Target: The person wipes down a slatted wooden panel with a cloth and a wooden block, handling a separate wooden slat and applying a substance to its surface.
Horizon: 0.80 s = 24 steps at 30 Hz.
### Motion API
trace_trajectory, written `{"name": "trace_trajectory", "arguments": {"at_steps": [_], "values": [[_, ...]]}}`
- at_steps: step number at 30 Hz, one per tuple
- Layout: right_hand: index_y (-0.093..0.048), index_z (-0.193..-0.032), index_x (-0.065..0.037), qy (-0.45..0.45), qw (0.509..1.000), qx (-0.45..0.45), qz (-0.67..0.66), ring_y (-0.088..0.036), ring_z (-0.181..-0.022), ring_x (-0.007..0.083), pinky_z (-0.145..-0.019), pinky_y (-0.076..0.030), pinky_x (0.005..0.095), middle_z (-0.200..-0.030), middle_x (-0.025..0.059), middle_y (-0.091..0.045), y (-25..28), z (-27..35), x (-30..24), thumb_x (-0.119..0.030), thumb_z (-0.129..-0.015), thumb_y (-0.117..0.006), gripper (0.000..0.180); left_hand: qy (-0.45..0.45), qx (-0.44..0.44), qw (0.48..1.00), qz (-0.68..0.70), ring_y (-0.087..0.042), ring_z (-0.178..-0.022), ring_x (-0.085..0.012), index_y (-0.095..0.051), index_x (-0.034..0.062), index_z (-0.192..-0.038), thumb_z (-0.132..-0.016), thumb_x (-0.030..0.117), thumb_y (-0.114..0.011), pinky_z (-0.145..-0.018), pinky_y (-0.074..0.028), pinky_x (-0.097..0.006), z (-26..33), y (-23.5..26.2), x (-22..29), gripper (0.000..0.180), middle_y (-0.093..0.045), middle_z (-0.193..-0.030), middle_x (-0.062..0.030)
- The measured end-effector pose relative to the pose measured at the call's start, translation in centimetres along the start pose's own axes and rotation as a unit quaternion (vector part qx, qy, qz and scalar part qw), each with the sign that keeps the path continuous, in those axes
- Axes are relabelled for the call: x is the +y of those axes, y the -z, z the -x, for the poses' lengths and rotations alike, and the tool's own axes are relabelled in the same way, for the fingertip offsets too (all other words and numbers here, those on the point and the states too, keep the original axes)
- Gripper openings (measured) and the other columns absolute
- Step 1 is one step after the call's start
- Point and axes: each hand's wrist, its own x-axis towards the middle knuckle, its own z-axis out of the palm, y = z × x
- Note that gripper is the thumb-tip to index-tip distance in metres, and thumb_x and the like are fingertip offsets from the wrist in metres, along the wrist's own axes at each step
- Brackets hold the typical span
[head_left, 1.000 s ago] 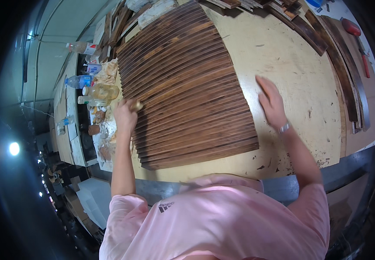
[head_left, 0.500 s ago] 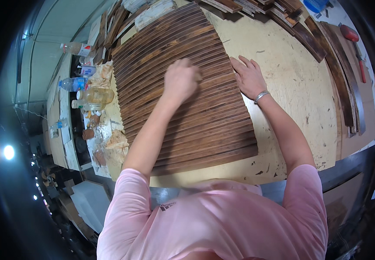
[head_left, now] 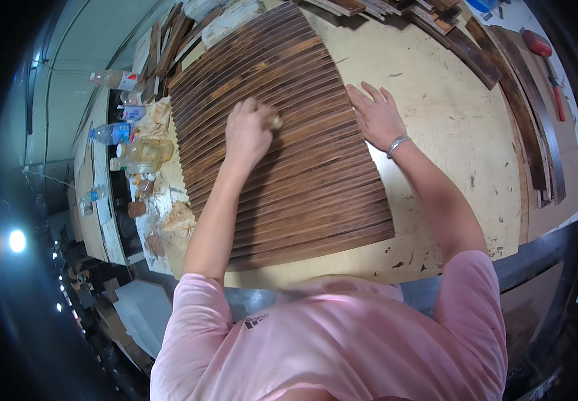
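Centrally, the workbench [head_left: 449, 100] carries a panel of dark wooden slats [head_left: 289, 154]. Right hand [head_left: 376, 117] lies flat and open, empty, at the panel's right edge. Left hand [head_left: 249, 134] is closed around a small pale pad [head_left: 275, 122], pressed on the slats.

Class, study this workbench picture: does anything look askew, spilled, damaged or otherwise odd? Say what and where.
Nothing looks broken or spilled. The worn worktop is scratched and stained, and a clear bottle lies on its side at the cluttered left edge. The dark wooden slats lie in even rows under the left hand and right hand.
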Motion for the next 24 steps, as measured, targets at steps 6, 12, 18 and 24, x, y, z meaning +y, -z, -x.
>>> {"name": "trace_trajectory", "arguments": {"at_steps": [6, 12, 18, 24], "values": [[-0.037, -0.153, -0.015, 0.018, 0.999, -0.034, 0.030, -0.032, -0.146, 0.0270, -0.121, -0.022, 0.0498, -0.158, 0.0004, -0.040, 0.4, -0.3, -1.5, -0.019, -0.098, -0.050, 0.057, -0.158, 0.072, 0.979, 0.109, -0.061, -0.102, -0.0303, -0.075, 0.0074, -0.102, -0.082, -0.003, -0.059, -0.091, -0.049, -0.041, -7.2, -2.9, 7.2, 0.027, -0.067, -0.101, -0.0104], [-0.036, -0.154, -0.016, 0.000, 1.000, -0.001, 0.017, -0.033, -0.146, 0.0261, -0.121, -0.023, 0.0489, -0.158, 0.0001, -0.040, 0.0, -0.1, -0.4, -0.019, -0.096, -0.052, 0.060, 0.003, -0.014, 1.000, 0.018, -0.062, -0.098, -0.0298, -0.079, 0.0078, -0.100, -0.075, -0.013, -0.058, -0.090, -0.050, -0.042, -1.5, 0.0, -0.4, 0.039, -0.067, -0.096, -0.0097], [-0.037, -0.153, -0.016, 0.004, 0.999, -0.027, 0.036, -0.034, -0.146, 0.0248, -0.122, -0.022, 0.0488, -0.158, -0.0012, -0.040, 0.3, -0.4, -1.2, -0.020, -0.097, -0.047, 0.057, -0.130, 0.111, 0.980, 0.098, -0.061, -0.103, -0.0300, -0.075, 0.0089, -0.102, -0.079, -0.005, -0.062, -0.090, -0.049, -0.041, -6.4, -1.7, 5.9, 0.030, -0.067, -0.103, -0.0084], [-0.042, -0.151, -0.017, -0.005, 1.000, -0.008, -0.022, -0.034, -0.146, 0.0237, -0.122, -0.022, 0.0474, -0.157, -0.0017, -0.042, 0.3, -0.3, -0.4, -0.018, -0.097, -0.047, 0.054, -0.064, 0.081, 0.992, 0.069, -0.060, -0.102, -0.0302, -0.075, 0.0111, -0.103, -0.077, -0.009, -0.059, -0.089, -0.049, -0.041, -1.8, -2.1, -0.8, 0.037, -0.066, -0.101, -0.0082]]}}
